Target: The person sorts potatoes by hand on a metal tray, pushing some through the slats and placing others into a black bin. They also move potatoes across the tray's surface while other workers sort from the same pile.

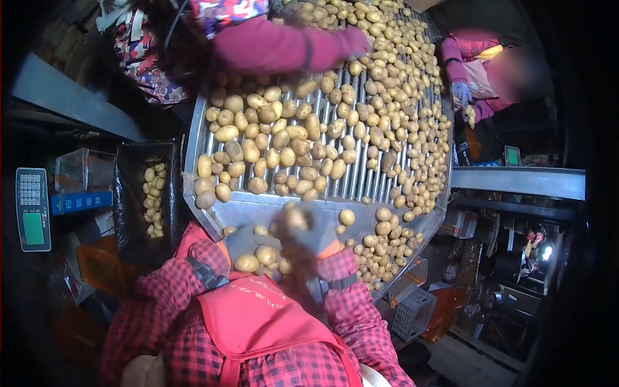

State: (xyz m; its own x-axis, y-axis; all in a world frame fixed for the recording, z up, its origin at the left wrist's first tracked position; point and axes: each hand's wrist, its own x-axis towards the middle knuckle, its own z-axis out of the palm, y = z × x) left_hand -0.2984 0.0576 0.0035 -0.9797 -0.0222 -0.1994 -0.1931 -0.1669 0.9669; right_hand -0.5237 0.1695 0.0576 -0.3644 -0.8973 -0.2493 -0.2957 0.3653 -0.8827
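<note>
My left hand, in a grey glove, lies at the near edge of the metal sorting table, fingers stretched out among several potatoes. Whether it grips any of them is hard to see. My right hand, also gloved and smeared by motion, is closed around a potato just over the table's metal lip. Beyond both hands, many potatoes lie loose on the metal rollers. A heap of smaller potatoes rests to the right of my right hand.
A co-worker's sleeve reaches across the table from the upper left. Another person stands at the far right. On the left are a black-lined crate holding potatoes and a scale display. A grey basket stands lower right.
</note>
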